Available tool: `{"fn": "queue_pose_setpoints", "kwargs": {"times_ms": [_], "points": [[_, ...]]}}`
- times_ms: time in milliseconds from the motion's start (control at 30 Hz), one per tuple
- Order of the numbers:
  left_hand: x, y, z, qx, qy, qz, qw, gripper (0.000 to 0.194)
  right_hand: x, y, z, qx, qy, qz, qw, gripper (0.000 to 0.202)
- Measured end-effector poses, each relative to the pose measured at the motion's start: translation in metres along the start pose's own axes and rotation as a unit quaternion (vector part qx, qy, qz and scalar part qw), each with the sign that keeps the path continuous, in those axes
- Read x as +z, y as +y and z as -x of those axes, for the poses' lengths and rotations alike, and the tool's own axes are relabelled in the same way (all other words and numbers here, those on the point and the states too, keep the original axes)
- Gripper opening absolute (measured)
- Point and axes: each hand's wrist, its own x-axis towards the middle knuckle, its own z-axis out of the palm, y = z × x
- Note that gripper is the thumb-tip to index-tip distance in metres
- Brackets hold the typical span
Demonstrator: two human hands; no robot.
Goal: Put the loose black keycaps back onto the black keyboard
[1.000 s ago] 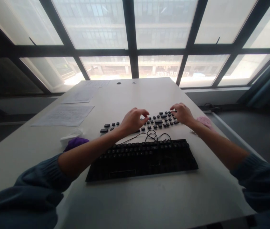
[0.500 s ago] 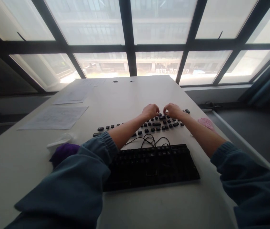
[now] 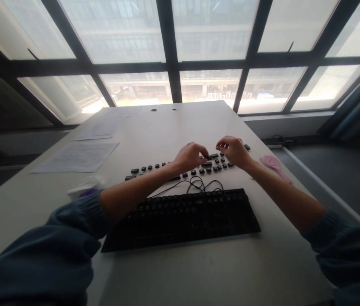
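Rows of loose black keycaps (image 3: 193,172) lie on the white table beyond a black keyboard (image 3: 183,221). My left hand (image 3: 192,155) reaches over the keycaps, thumb and forefinger pinched low at a small dark piece that looks like a keycap. My right hand (image 3: 233,149) is to its right, just above the far right keycaps, with its fingers curled and thumb near the fingertips; whatever it may hold is too small to make out. The keyboard's coiled cable (image 3: 195,183) lies between keyboard and keycaps.
Printed sheets (image 3: 78,157) lie on the table (image 3: 173,127) at the left. A clear plastic wrapping with something purple (image 3: 87,192) is beside my left forearm. A pink hairbrush (image 3: 271,161) rests near the right edge. Large windows stand behind the table.
My left hand has moved left and nearer, over the keycap rows. My right hand has shifted slightly, and its forearm has swung right, uncovering more of the hairbrush. The left sleeve has moved left, uncovering more keyboard.
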Motion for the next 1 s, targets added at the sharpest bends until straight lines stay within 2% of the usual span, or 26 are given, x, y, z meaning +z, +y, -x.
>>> {"fn": "queue_pose_setpoints", "kwargs": {"times_ms": [67, 167, 233, 333, 467, 567, 733, 1000], "points": [[-0.011, 0.012, 0.04, 0.032, 0.006, -0.015, 0.999, 0.011, -0.009, -0.023, 0.027, -0.041, 0.049, -0.098, 0.993, 0.01], [-0.015, 0.028, 0.097, 0.072, 0.004, -0.009, 0.997, 0.008, -0.016, -0.057, 0.068, -0.087, 0.075, -0.177, 0.978, 0.009], [-0.009, 0.037, 0.126, 0.08, 0.002, -0.006, 0.997, 0.01, -0.015, -0.074, 0.092, -0.11, 0.055, -0.196, 0.973, 0.009], [0.008, 0.043, 0.151, 0.067, 0.015, -0.011, 0.998, 0.011, -0.006, -0.089, 0.122, -0.122, 0.02, -0.196, 0.973, 0.01], [0.029, 0.042, 0.161, 0.067, 0.031, -0.009, 0.997, 0.012, 0.009, -0.091, 0.146, -0.123, 0.001, -0.181, 0.976, 0.01], [0.037, 0.04, 0.162, 0.069, 0.038, -0.013, 0.997, 0.01, 0.017, -0.088, 0.156, -0.126, -0.007, -0.156, 0.98, 0.01], [0.043, 0.037, 0.166, 0.084, 0.053, -0.031, 0.995, 0.007, 0.023, -0.085, 0.162, -0.131, -0.019, -0.147, 0.98, 0.01], [0.045, 0.036, 0.168, 0.096, 0.064, -0.036, 0.993, 0.005, 0.024, -0.087, 0.164, -0.163, -0.006, -0.136, 0.977, 0.013]]}}
